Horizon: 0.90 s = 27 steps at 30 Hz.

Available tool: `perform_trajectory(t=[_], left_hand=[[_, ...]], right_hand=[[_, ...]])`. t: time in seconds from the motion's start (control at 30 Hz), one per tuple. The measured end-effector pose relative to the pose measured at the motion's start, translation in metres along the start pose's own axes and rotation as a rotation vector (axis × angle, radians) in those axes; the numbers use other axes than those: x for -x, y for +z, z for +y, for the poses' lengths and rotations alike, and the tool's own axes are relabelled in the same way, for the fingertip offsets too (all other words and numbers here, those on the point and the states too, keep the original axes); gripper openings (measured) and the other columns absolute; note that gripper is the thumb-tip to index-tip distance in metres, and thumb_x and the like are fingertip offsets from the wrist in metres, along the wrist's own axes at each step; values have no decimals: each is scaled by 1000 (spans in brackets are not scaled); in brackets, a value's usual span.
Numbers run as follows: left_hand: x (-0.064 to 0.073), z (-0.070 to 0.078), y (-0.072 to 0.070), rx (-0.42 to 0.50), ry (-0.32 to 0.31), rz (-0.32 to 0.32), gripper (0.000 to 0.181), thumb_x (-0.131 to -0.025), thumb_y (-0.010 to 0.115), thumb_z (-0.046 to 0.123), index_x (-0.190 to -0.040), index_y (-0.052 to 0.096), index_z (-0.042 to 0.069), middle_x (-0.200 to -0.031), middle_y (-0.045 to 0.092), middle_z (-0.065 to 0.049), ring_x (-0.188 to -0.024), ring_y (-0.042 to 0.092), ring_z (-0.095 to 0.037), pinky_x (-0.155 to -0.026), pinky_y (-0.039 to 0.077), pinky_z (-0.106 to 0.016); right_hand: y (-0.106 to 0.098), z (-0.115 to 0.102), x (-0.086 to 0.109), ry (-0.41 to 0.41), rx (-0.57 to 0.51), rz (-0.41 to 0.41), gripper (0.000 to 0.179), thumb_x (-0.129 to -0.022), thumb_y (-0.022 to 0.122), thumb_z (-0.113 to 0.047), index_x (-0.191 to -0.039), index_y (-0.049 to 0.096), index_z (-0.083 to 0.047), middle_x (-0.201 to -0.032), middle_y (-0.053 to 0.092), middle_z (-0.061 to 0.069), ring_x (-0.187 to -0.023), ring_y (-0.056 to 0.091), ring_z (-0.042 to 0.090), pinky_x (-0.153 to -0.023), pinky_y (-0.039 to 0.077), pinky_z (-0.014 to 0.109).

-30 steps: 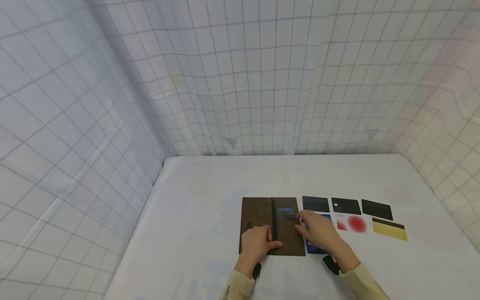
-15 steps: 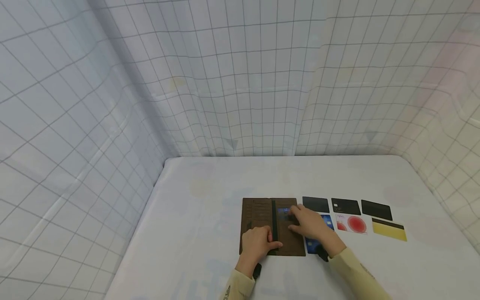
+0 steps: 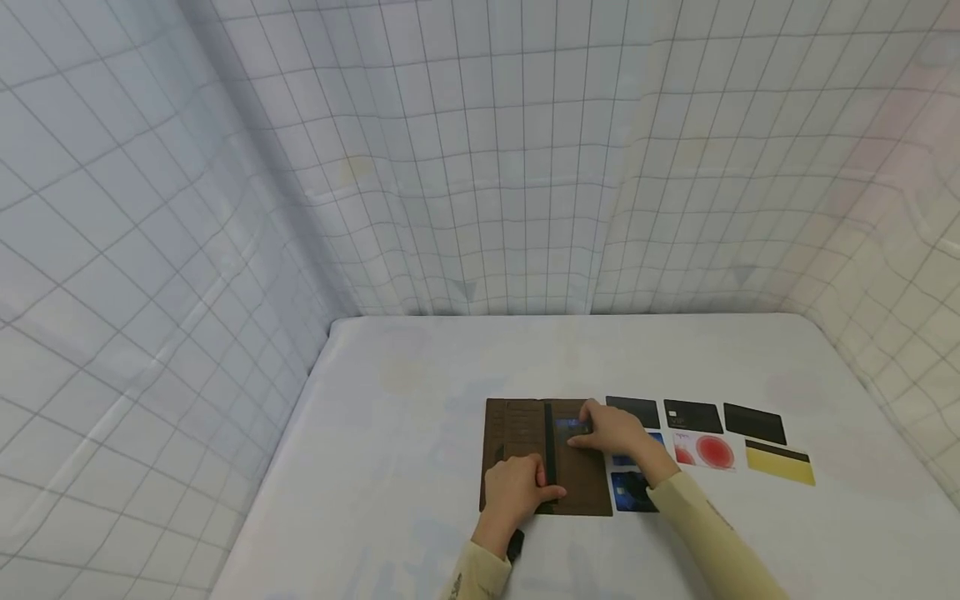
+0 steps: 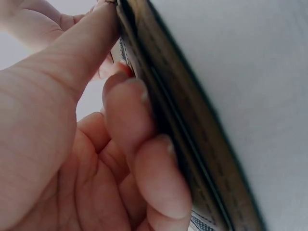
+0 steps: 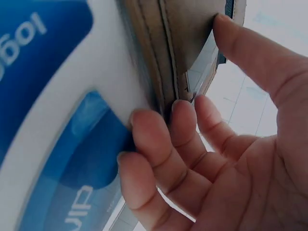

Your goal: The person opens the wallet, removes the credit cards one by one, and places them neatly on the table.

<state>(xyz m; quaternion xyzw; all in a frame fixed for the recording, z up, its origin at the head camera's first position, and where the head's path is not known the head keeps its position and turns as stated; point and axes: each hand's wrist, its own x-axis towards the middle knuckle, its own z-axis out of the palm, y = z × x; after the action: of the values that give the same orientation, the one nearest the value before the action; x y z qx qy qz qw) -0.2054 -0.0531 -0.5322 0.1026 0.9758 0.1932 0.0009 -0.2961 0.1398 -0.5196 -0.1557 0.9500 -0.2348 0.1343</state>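
Observation:
An open brown wallet (image 3: 579, 492) lies on the table, with a dark strap (image 3: 550, 446) along its middle. My left hand (image 3: 513, 486) rests on its lower middle, fingers curled and thumb stretched to the right; the left wrist view shows fingertips against the stitched leather. A blue bank card (image 3: 567, 427) shows in the upper part of the right panel. Over that card is my right hand (image 3: 617, 429), thumb near its lower right and fingers by the upper right edge. In the right wrist view, the thumb touches the leather; I cannot tell whether the card is pinched.
Right of the wallet, several cards lie in rows: two blue ones, the lower blue card (image 3: 632, 492) under the right wrist, dark cards (image 3: 693, 416) at the back, a red-and-white card (image 3: 703, 451) and a yellow card (image 3: 780, 463). Gridded white curtains (image 3: 480, 183) surround the table.
My right hand has moved left and slightly away from me, from the wallet's right edge onto the blue card. My left hand has stayed put.

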Motion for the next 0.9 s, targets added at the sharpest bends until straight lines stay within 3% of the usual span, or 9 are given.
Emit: perform_trajectory(t=[0.9], left_hand=[[-1,-1,3,-9,15,12,43,-71,76,53,-62,47,23,-49,38,11,-41,35,-5,-42,28,-22]], right_hand=[[-6,2,-9,57,-24,-38,51,-74,79,-42,-97,53,-5,-83,56,3,-69,49,19,-64,43,37]])
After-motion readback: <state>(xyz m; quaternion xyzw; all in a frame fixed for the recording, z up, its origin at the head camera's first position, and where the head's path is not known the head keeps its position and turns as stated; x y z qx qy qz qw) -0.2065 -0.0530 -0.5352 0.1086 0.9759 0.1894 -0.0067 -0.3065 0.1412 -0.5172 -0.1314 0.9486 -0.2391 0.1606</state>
